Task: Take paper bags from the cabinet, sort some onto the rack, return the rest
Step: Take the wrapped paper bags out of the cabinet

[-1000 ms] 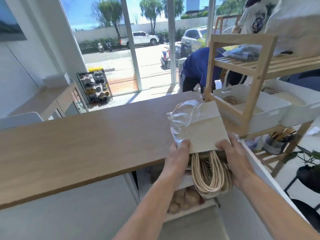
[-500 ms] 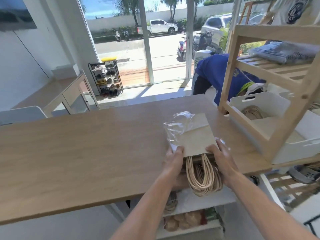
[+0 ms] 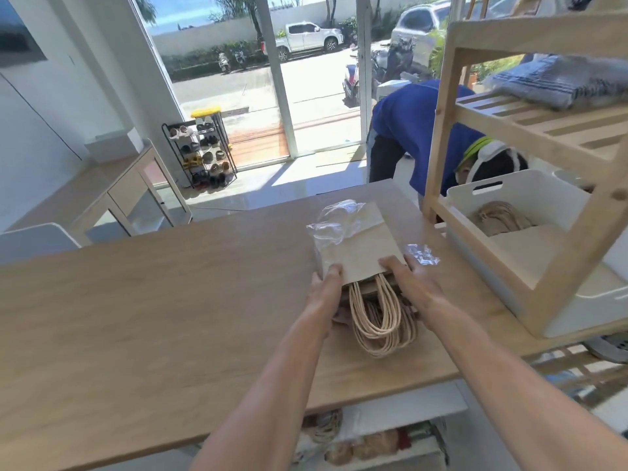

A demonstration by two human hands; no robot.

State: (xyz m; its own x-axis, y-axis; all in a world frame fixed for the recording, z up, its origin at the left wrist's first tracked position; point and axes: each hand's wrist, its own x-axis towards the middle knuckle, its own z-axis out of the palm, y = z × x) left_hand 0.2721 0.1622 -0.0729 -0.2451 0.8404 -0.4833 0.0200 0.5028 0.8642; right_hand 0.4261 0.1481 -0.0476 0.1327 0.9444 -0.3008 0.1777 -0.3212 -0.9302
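A stack of brown paper bags [image 3: 363, 248] in a loose clear plastic wrap lies on the wooden counter [image 3: 136, 300], its twisted rope handles [image 3: 380, 321] pointing toward me. My left hand [image 3: 326, 290] grips the stack's near left corner. My right hand [image 3: 413, 283] grips its near right corner. The wooden rack [image 3: 482, 130] stands on the counter's right end. On its lower shelf a white bin [image 3: 530, 212] holds more paper bags with handles. Under the counter the open cabinet [image 3: 380, 440] shows more bundles.
A person in a blue shirt [image 3: 411, 134] bends over behind the counter, beside the rack. A folded grey cloth [image 3: 560, 79] lies on the rack's upper shelf. A shoe rack [image 3: 200, 151] stands by the glass doors. A low sideboard [image 3: 102, 192] runs along the left wall.
The stack has come up from the counter's front edge and moved forward onto the counter top. Both hands kept their hold on it. The view has tilted down.
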